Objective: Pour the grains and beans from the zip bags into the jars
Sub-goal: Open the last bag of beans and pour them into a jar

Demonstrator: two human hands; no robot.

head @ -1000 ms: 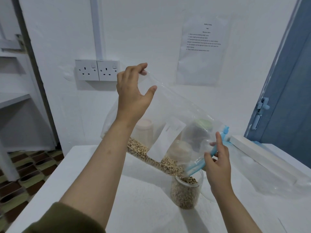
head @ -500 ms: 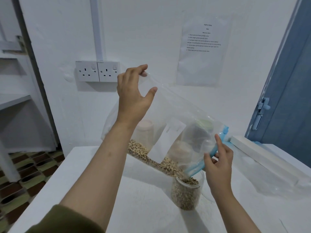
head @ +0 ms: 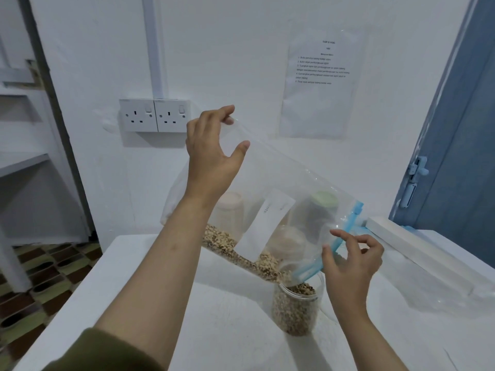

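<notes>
Head view first — what are the fingers doing?

— Left hand (head: 211, 156) pinches the raised bottom corner of the zip bag (head: 281, 199) between fingertips and thumb. Right hand (head: 351, 263), fingers curled, pinches the blue zip edge, holding the mouth just over the open jar (head: 294, 306).

— How far along?

— That jar on the table (head: 134, 303) looks nearly full; a band of beans (head: 241, 253) lies along the bag's lower fold, so this pour seems unfinished.

— Counts?

— One bag in hand, another clear bag (head: 442, 285) lying flat at right, seemingly empty. One open jar, plus at least two lidded jars (head: 322, 207) blurred behind the bag; their contents I cannot tell.
</notes>
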